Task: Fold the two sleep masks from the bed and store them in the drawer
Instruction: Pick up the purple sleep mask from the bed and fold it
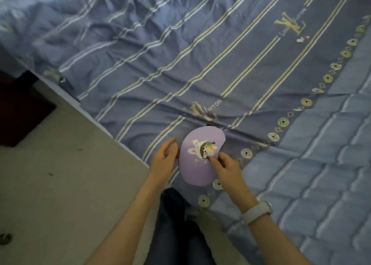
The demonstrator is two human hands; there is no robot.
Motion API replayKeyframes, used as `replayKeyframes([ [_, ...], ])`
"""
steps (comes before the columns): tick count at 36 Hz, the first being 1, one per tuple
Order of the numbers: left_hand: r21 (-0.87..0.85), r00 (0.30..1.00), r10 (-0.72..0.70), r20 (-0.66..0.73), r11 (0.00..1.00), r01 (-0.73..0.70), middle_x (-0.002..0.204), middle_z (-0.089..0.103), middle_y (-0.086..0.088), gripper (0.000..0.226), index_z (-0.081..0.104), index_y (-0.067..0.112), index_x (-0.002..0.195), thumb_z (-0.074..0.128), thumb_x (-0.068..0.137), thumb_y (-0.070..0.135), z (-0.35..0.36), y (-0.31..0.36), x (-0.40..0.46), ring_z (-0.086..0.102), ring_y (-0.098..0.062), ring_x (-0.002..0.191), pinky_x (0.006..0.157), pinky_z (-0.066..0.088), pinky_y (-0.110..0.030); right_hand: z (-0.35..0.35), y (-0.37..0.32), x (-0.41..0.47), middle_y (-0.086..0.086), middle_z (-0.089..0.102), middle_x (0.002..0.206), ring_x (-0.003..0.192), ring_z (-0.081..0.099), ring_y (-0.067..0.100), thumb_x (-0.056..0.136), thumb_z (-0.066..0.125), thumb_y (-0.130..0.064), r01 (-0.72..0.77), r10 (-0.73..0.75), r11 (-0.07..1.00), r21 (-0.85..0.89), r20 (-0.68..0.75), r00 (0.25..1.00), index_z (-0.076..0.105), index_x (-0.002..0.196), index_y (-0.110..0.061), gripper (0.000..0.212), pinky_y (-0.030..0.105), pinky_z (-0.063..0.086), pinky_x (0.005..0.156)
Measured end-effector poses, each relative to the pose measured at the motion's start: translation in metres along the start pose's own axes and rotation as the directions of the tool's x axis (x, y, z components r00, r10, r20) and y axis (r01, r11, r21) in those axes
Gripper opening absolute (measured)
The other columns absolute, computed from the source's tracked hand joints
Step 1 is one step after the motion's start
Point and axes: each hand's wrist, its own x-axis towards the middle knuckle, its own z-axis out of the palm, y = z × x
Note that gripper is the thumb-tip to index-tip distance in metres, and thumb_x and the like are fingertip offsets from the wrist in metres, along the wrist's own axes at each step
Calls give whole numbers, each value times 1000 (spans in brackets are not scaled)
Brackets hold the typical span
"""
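Both hands at a lilac fabric sleep mask with a rabbit print [197, 164].
Right hand [224, 166] pinches its right side; left hand [163, 156], fingers curled, meets its left rim, grip unclear. Mask lies near the blue striped bedsheet's [180, 64] front edge.

"LV" logo [290, 25] on bedsheet [180, 64], partial "…TON"

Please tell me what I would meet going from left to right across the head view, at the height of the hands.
Beige floor → left hand → purple sleep mask → right hand → quilted blue blanket.
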Motion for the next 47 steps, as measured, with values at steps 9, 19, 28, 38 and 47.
replayKeyframes([
  [9,49,988,36,-151,998,-29,101,66,-4,47,57,19,120,69,77,5,-128,-44,-180,62,-19,91,83,50,-26,104,-20,-131,20,64,92,79,54,23,91,51,-15,176,-97,960,-219,328,940,60,96,1,19,29,42,66],
  [19,67,903,84,-422,996,-61,88,57,1,10,64,19,80,70,73,14,-238,-113,-311,57,-15,81,75,43,-20,219,-48,-251,-8,57,87,81,56,10,84,59,-24,507,-372,819,-266,427,824,59,94,-18,11,8,43,69],
  [28,-287,908,70,-413,936,-203,80,73,4,17,58,8,97,56,88,23,-320,-117,-387,67,-11,75,69,56,-30,287,-82,-326,-7,62,77,65,57,-6,84,62,-15,474,-384,878,-71,489,784,61,82,-13,3,11,45,64],
  [38,-387,910,95,-404,883,-264,91,71,3,14,64,27,94,50,92,27,-326,-104,-411,69,-8,78,63,57,-21,303,-98,-355,12,60,76,69,55,18,83,63,-16,306,-321,947,96,336,886,60,86,-4,12,28,48,62],
  [47,-491,936,30,-351,846,-211,90,71,1,15,64,21,93,49,93,23,-316,-91,-410,70,-9,73,59,56,-21,285,-109,-360,10,74,91,89,69,24,84,63,-17,246,-277,960,132,360,891,50,116,-14,34,36,53,80],
])
